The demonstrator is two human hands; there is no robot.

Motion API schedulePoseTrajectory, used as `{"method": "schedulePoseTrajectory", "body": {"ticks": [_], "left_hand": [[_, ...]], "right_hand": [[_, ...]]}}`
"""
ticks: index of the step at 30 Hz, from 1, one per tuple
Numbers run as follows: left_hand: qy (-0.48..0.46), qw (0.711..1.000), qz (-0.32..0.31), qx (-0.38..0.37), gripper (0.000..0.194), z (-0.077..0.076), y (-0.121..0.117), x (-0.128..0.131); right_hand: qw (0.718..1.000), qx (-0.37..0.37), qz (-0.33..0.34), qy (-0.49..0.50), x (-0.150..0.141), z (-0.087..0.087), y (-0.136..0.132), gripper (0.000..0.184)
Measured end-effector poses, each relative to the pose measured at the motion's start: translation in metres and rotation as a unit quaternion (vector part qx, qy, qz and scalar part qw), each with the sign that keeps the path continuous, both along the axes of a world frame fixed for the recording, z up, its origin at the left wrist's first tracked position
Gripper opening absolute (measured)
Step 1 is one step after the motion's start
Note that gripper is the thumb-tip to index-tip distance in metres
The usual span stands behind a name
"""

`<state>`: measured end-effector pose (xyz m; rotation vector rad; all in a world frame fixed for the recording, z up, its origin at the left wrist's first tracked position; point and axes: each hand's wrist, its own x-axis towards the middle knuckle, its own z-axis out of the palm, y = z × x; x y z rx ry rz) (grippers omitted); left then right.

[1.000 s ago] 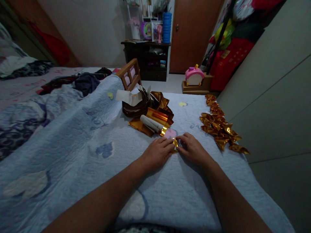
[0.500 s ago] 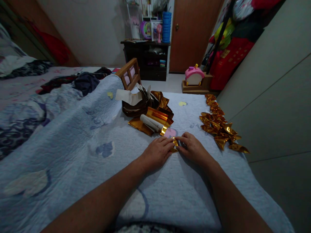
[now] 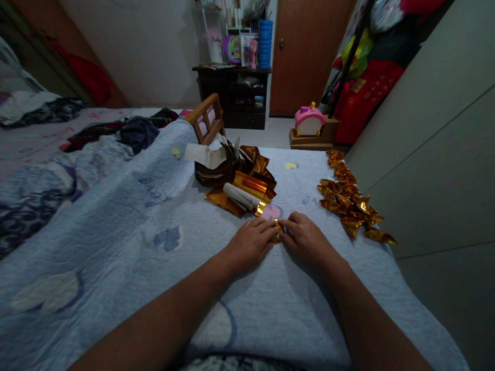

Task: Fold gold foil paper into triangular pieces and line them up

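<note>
Between my two hands, on the quilted bedspread (image 3: 201, 252), lies a small piece of gold foil paper (image 3: 277, 231), mostly covered by fingers. My left hand (image 3: 251, 241) presses on its left side, fingers together. My right hand (image 3: 303, 234) pinches its right edge with thumb and fingertips. Just beyond them rest a rolled white-and-gold sheet (image 3: 243, 196) and a loose stack of gold-backed paper (image 3: 216, 171), some sheets curled up. Off to the right is a pile of folded gold foil pieces (image 3: 348, 198).
Rumpled clothes and bedding (image 3: 137, 133) cover the left side. A wooden bed rail (image 3: 204, 118) stands behind the paper stack. Past the far edge are a dark cabinet (image 3: 232, 98) and a pink toy case (image 3: 309, 122). A pale wardrobe panel (image 3: 433, 154) borders the right.
My right fingers have shifted slightly on the gold foil piece, which is turned or folded a little differently. My left hand stays nearly still.
</note>
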<state>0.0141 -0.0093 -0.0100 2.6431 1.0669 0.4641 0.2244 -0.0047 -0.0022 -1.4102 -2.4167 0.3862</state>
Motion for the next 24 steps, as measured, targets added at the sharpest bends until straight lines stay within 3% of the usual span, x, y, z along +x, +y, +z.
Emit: {"method": "schedulePoseTrajectory", "body": {"ticks": [24], "left_hand": [[-0.004,1.000,0.004,-0.006,0.035,-0.0002,-0.0009,0.0004]], "right_hand": [[1.000,0.009,0.005,0.004,0.0007,-0.0001,0.0014,0.026]]}}
